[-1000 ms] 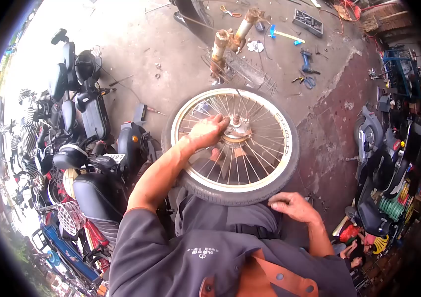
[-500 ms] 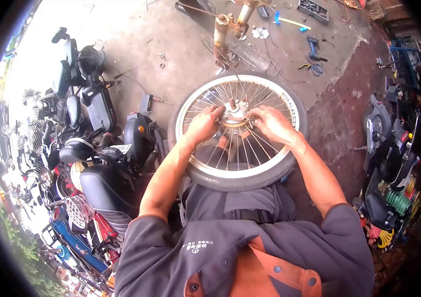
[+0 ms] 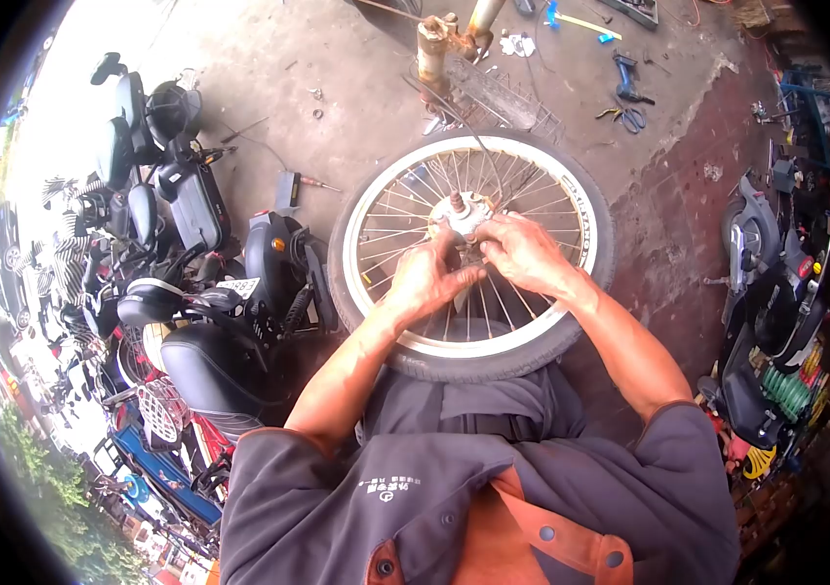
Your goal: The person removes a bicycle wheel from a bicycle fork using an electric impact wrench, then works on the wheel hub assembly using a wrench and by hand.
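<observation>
Left hand (image 3: 431, 277) and right hand (image 3: 529, 255) meet at a wheel's (image 3: 473, 348) hub (image 3: 467, 214), fingers' grip unclear, above scuffed floor (image 3: 269, 93) beside parked scooters (image 3: 215, 370); white Chinese characters (image 3: 387, 486) mark the shirt (image 3: 303, 512).

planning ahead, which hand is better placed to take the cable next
Probably the right hand: it's beside the hub, nearer the cable; the left hand sits lower and farther away.

Dark shirt (image 3: 327, 507): pale Chinese print (image 3: 373, 485) is seen on the chest beside a round logo (image 3: 386, 496); 外卖专用 is tentatively read. The smaller characters alongside cannot be resolved. Wheel rim (image 3: 478, 346): dark capitals (image 3: 579, 208) are printed along the right side; the full word cannot be made out. Scooter plate (image 3: 241, 288): repeated 8s are discerned, the remainder unclear.
</observation>
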{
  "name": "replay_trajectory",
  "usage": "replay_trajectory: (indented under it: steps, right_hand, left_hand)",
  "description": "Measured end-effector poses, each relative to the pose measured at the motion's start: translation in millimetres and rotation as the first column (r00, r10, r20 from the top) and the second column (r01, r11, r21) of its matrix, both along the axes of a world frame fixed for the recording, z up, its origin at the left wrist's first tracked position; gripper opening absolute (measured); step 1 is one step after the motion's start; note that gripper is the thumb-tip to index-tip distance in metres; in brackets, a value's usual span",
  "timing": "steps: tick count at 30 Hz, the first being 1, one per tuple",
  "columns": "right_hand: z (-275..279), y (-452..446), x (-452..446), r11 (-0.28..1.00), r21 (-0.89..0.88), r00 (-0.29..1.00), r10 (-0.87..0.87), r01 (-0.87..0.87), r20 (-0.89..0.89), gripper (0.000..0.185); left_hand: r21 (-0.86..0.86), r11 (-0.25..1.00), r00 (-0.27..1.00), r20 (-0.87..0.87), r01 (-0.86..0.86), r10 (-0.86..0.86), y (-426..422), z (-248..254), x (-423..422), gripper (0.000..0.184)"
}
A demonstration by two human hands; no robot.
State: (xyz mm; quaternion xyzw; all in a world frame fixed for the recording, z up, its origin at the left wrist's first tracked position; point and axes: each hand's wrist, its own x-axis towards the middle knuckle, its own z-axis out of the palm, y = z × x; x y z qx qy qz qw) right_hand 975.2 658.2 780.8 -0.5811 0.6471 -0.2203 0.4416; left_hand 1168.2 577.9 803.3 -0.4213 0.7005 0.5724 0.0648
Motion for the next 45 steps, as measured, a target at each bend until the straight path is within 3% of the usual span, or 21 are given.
replay_trajectory:
  steps: [1,4,7,10,17,20,23,26,29,33,35,36,39,43,45]
  right_hand:
    - [0.3,1.9,1.4,0.998,-0.062,0.999,0.014,-0.016,-0.03,0.026]
    - [1.1,0.9,2.5,0.997,-0.06,0.999,0.051,-0.052,-0.018,0.027]
    - [5.7,-1.7,13.8,0.99,-0.099,0.994,0.1,-0.103,-0.041,0.027]
    - [10.7,-4.2,15.3,0.987,-0.114,0.994,0.11,-0.112,-0.023,0.028]
    - [3.1,5.5,22.5,0.962,-0.244,0.966,0.062,-0.125,-0.251,0.028]
    - [-1.6,-9.0,20.1,0.936,-0.326,0.946,0.02,-0.131,-0.323,0.032]
    - [-17.0,-16.0,7.9,0.914,-0.226,0.895,0.236,-0.336,-0.378,0.035]
    - [-23.4,-20.1,12.1,0.886,-0.334,0.913,0.194,-0.32,-0.36,0.029]
    - [-31.4,-20.5,20.5,0.884,-0.374,0.928,0.15,-0.281,-0.341,0.025]
    - [-31.7,-24.2,24.2,0.893,-0.363,0.935,0.146,-0.266,-0.325,0.026]
    - [-34.0,-24.2,27.4,0.89,-0.375,0.939,0.138,-0.257,-0.315,0.029]
    - [-34.7,-28.1,27.8,0.887,-0.386,0.94,0.133,-0.254,-0.313,0.031]
    - [-31.6,-31.1,32.8,0.901,-0.349,0.924,0.127,-0.26,-0.361,0.034]
    - [-38.4,-29.3,38.4,0.908,-0.289,0.882,0.153,-0.303,-0.445,0.038]
    - [-42.3,-27.4,42.0,0.912,-0.32,0.913,0.118,-0.255,-0.391,0.036]
  left_hand:
    - [-0.056,0.998,0.999,-0.024,-0.036,0.034,6.4,-7.5,0.7,0.047]
    - [0.096,0.967,0.968,-0.058,-0.237,0.244,13.4,-19.5,5.2,0.04]
    - [-0.046,0.942,0.942,-0.041,-0.334,0.332,25.1,-25.2,9.1,0.034]
    - [0.086,0.873,0.872,-0.061,-0.48,0.486,29.9,-33.1,13.0,0.028]
    - [-0.093,0.903,0.907,-0.007,-0.42,0.422,40.3,-35.6,5.5,0.021]
    - [-0.088,0.908,0.912,-0.016,-0.409,0.409,37.6,-24.4,3.0,0.021]
    - [-0.103,0.928,0.93,0.045,-0.359,0.365,36.4,-23.4,2.4,0.022]
    - [0.05,0.879,0.881,0.041,-0.474,0.472,33.3,-18.1,0.0,0.022]
    - [0.314,0.64,0.694,0.095,-0.701,0.714,28.3,-20.8,-1.1,0.02]
    - [0.373,0.619,0.697,0.115,-0.691,0.708,19.7,-18.4,1.6,0.019]
    - [0.281,0.696,0.742,0.106,-0.661,0.662,14.7,-40.9,10.3,0.02]
    - [0.36,0.671,0.743,0.102,-0.648,0.662,7.6,-27.0,9.3,0.021]
    - [0.346,0.77,0.841,0.139,-0.536,0.523,-9.3,-23.8,16.6,0.023]
    - [0.404,0.775,0.871,0.147,-0.486,0.469,-18.7,-19.2,20.6,0.024]
    - [0.424,0.754,0.86,0.147,-0.502,0.489,-19.5,-24.1,25.2,0.023]
